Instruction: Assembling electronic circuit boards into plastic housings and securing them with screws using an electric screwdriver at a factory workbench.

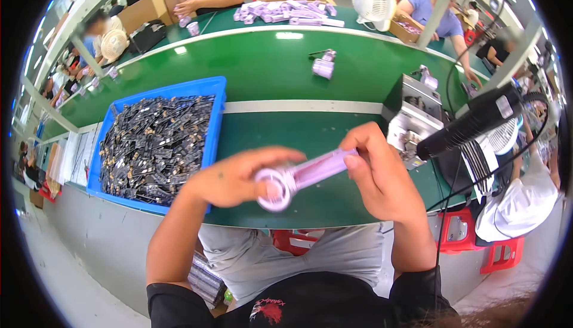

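Note:
A lilac plastic handle-shaped housing (pixel 319 170) with a round ring at one end is held above the green table, between my hands. My left hand (pixel 227 176) is at the ring end, its thumb over the ring and its other fingers partly smeared by motion. Thumb and fingers of my right hand (pixel 385 179) pinch the far tip of the handle. Left of my left hand stands a blue bin (pixel 219 116), heaped with small dark strip-like parts (pixel 158 149).
Beyond the table runs a green belt (pixel 250 59) carrying a lilac part (pixel 323 65). Lilac housings (pixel 286 12) lie piled farther back, near a white fan (pixel 371 0). At right are an open metal box (pixel 412 116) and a black cylindrical device (pixel 471 122) with cables. Other people sit around.

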Motion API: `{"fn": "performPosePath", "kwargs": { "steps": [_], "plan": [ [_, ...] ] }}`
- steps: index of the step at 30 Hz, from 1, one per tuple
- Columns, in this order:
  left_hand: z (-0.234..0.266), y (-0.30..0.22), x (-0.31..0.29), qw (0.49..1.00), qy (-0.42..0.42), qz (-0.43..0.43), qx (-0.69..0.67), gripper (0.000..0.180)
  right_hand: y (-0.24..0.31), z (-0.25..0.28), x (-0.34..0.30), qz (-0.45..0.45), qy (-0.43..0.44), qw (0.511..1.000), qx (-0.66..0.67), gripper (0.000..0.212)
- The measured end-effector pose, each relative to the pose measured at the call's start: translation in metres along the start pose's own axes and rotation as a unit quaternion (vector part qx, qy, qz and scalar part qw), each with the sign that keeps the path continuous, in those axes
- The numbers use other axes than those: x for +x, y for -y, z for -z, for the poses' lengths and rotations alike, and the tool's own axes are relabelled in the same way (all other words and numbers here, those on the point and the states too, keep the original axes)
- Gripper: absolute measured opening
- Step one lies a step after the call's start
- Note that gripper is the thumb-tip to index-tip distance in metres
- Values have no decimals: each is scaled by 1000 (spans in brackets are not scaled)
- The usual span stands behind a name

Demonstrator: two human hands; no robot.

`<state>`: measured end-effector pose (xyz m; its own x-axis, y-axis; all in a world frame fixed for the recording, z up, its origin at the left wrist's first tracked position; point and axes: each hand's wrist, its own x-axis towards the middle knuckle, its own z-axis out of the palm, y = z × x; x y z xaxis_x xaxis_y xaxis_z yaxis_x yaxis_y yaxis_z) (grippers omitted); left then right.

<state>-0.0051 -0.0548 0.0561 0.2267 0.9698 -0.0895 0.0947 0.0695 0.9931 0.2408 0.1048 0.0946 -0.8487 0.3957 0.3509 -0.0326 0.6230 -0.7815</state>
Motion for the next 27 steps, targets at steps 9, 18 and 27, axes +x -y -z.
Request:
{"fn": "performPosePath", "kwargs": {
  "steps": [9, 18, 27],
  "plan": [
    [-100, 74, 76, 932, -117, -80, -333, 60, -43, 53, -68, 353, -487, 797, -62, 74],
    [-141, 87, 151, 934, -299, -122, 151, 55, -72, 103, -16, 129, -300, 930, 166, 76],
    [-142, 86, 151, 912, -250, -160, 284, 57, -55, 123, -2, 188, -387, 899, 81, 46]
  ]
}}
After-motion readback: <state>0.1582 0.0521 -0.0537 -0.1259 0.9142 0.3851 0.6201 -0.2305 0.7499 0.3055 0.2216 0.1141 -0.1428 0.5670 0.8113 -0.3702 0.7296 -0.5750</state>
